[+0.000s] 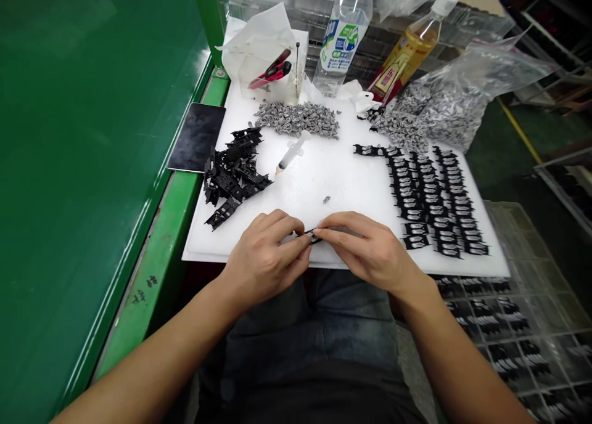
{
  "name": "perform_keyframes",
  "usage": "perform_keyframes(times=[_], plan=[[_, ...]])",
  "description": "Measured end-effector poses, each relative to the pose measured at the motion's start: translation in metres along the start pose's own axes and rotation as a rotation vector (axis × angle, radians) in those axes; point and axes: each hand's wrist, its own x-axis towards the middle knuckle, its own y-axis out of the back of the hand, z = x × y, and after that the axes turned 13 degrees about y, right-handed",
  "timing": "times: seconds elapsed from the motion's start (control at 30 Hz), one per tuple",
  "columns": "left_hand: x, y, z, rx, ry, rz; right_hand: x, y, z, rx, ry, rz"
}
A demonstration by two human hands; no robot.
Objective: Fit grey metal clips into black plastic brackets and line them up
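Observation:
Between my two hands, near the front edge of the white board [259, 244], is a small black plastic part [315, 237] with some grey on it. My left hand [271, 251] pinches its left end, and the fingertips of my right hand [370, 245] press on its right end; the fingers cover most of it. One small grey metal piece [326, 199] lies just beyond the hands. A syringe [292, 153] with an orange tip rests farther back. To the left is a jumbled pile of black plastic parts [234, 171], and behind it a heap of grey metal pieces [298, 119].
Rows of black parts with grey pieces [430, 202] cover the board's right side. Behind them stand a plastic bag of grey pieces [444, 113], a tea bottle [407, 51] and a clear bottle [345, 39]. A tablet [197, 137] lies left. Compartment trays [541, 276] sit lower right.

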Motion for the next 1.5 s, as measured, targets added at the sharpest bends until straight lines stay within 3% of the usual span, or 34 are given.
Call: perform_keyframes(times=[0.13, 0.5, 0.8, 1.23, 1.4, 1.5], plan=[[-0.001, 0.001, -0.002, 0.003, -0.033, 0.006, -0.006, -0.002, 0.001, 0.004, 0.002, 0.072], [0.0, 0.004, -0.001, 0.042, -0.058, -0.021, -0.007, -0.002, 0.001, -0.031, 0.02, 0.05], [-0.003, 0.002, -0.004, -0.058, -0.017, 0.0, -0.004, 0.0, 0.002, 0.026, -0.053, 0.185], [0.0, 0.002, -0.003, -0.047, -0.001, -0.009, 0.0, -0.001, 0.003, 0.011, -0.093, 0.189], [-0.001, 0.006, -0.007, -0.028, -0.037, -0.056, 0.004, 0.0, 0.005, -0.005, -0.112, 0.089], [0.001, 0.007, -0.008, -0.025, -0.071, -0.006, 0.005, 0.008, 0.006, -0.014, -0.144, 0.038]])
